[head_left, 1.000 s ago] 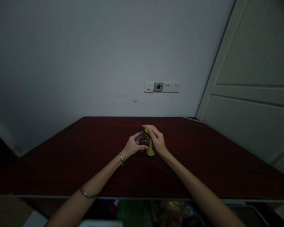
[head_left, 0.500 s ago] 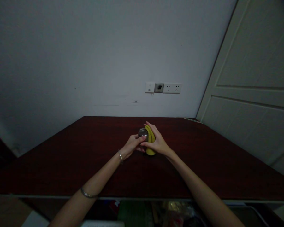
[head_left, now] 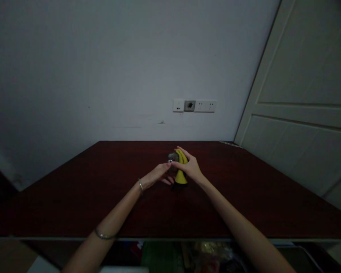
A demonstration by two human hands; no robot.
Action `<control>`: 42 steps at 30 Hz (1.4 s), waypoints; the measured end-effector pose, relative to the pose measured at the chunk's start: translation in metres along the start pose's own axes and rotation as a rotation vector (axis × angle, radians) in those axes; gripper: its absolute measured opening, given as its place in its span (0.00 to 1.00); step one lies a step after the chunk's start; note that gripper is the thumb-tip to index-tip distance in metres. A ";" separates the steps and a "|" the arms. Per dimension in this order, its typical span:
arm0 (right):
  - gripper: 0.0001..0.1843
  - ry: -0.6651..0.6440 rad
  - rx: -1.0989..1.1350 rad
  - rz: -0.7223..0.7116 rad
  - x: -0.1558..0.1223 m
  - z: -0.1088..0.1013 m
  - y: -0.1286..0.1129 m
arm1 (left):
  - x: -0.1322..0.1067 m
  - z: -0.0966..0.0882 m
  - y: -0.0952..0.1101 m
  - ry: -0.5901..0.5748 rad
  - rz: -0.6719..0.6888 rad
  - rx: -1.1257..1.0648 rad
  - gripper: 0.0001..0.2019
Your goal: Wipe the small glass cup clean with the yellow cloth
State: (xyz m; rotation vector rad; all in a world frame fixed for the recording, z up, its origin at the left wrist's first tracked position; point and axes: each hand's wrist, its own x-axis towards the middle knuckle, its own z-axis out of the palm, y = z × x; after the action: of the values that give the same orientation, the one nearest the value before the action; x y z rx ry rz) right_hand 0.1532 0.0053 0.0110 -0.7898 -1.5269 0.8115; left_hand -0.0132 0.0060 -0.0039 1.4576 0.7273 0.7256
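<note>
A small, clear, rounded vessel that looks like a glass (head_left: 173, 156) is held upright over the middle of the table. My left hand (head_left: 157, 174) has its thumb against the near left side, its fingers curving loosely lower down. On the other side, my right hand (head_left: 192, 168) grips a yellow cloth (head_left: 182, 178) pressed against the glass, its thumb reaching across the front. A fold of cloth hangs below that hand, down near the tabletop. Fingers and cloth hide much of the glass.
The dark red table (head_left: 125, 163) meets a pale wall carrying a row of sockets (head_left: 194, 105). At the right stands a white panelled door (head_left: 298, 102). Under the front edge, an open space holds a green item (head_left: 160, 256) and assorted packages.
My left fingers have loosened and slid lower on the glass. The right hand and cloth have shifted slightly right, and the cloth's lower end now hangs in a flared fold.
</note>
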 end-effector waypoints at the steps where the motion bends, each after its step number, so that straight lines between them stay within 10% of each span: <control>1: 0.42 0.016 0.015 0.022 0.001 0.000 0.001 | 0.001 0.001 0.000 0.024 0.032 0.024 0.32; 7: 0.41 -0.002 0.036 0.029 -0.001 0.004 0.003 | 0.007 0.005 0.000 0.191 0.333 0.069 0.34; 22: 0.14 -0.116 -0.221 -0.456 -0.007 -0.001 -0.008 | 0.003 0.014 0.000 0.295 0.332 0.331 0.37; 31: 0.15 0.018 -0.053 -0.267 -0.001 -0.001 -0.005 | -0.003 0.022 0.000 0.315 0.354 0.345 0.45; 42: 0.14 -0.137 -0.304 -0.634 -0.014 0.003 -0.006 | 0.002 0.014 -0.005 0.436 0.357 0.365 0.39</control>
State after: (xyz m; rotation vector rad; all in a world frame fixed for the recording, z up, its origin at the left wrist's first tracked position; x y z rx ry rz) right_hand 0.1510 -0.0096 0.0081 -0.4179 -1.9048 0.1665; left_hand -0.0003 -0.0006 -0.0093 1.8104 0.9792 1.2611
